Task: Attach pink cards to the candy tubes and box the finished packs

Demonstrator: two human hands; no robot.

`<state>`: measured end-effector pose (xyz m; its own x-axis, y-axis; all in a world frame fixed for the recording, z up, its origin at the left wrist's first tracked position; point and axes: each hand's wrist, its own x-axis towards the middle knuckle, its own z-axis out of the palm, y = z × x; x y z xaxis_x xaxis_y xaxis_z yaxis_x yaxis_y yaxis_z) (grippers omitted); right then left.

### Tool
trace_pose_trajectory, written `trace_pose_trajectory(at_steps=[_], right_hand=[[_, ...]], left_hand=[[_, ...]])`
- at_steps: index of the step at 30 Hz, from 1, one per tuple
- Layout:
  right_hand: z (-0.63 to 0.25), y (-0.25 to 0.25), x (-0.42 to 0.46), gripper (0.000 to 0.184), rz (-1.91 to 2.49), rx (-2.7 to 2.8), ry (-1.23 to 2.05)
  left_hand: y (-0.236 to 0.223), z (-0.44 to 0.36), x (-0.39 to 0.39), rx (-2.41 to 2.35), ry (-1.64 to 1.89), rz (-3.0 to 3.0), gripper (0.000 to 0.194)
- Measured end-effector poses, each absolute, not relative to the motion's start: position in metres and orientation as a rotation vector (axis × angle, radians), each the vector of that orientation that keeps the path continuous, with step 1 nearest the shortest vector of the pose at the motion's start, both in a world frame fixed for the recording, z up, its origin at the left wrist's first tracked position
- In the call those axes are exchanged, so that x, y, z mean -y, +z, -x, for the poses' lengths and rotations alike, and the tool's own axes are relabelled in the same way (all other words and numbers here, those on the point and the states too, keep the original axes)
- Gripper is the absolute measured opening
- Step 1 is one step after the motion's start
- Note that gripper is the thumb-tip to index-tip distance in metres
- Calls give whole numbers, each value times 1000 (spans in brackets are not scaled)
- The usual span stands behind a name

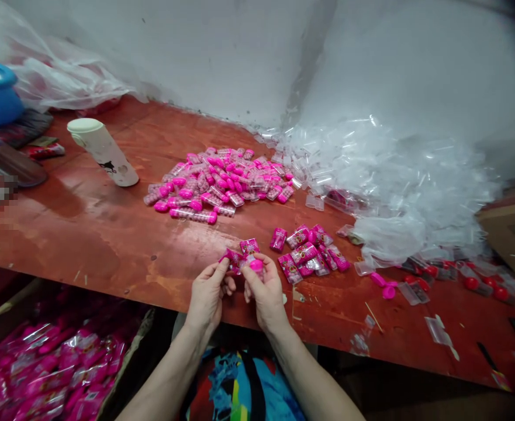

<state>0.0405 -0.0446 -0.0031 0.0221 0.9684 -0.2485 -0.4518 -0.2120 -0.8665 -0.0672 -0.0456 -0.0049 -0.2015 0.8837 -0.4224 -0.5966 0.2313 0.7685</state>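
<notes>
Two hands meet close together at the near edge of the red table (pixel 152 257). The left hand (pixel 207 297) is nearly closed, with its thumb and finger pinching a shiny pink wrapper (pixel 232 258). The right hand (pixel 266 295) is curled round a small piece with a pink cap (pixel 256 266). Both things are right in front of the person's tummy. It seems best to pinch the thin wrapper softly, keep the cap steady, and work above the table so that a dropped bit lands there.

The table top is worn and has a pale shiny patch. One loose packet (pixel 249 246) lies just past the fingers, and a little pile of packets (pixel 304 254) is to the right. Farther back are a heap of pink tubes (pixel 228 182) and a big heap of clear plastic (pixel 406 187). A pale bottle (pixel 103 153) is on the left. Behind, the pale wall (pixel 196 64) has a dark streak.
</notes>
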Motion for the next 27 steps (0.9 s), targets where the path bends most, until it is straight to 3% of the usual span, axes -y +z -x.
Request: trace_pose_trajectory(at_steps=[4, 15, 21, 27], right_hand=[[-38, -7, 44, 45, 1196, 779, 1381], [-33, -11, 49, 72, 1341, 806, 1556], [-47, -30, 43, 62, 1359, 842, 1452], [-59, -34, 43, 47, 1464, 1293, 1089]], left_hand=[[1, 68, 46, -1138, 1401, -340, 33], [-11, 74, 55, -1298, 1452, -288, 56], [-17, 75, 57, -1324, 1515, -206, 57], [-16, 69, 57, -1284, 1457, -145, 56]])
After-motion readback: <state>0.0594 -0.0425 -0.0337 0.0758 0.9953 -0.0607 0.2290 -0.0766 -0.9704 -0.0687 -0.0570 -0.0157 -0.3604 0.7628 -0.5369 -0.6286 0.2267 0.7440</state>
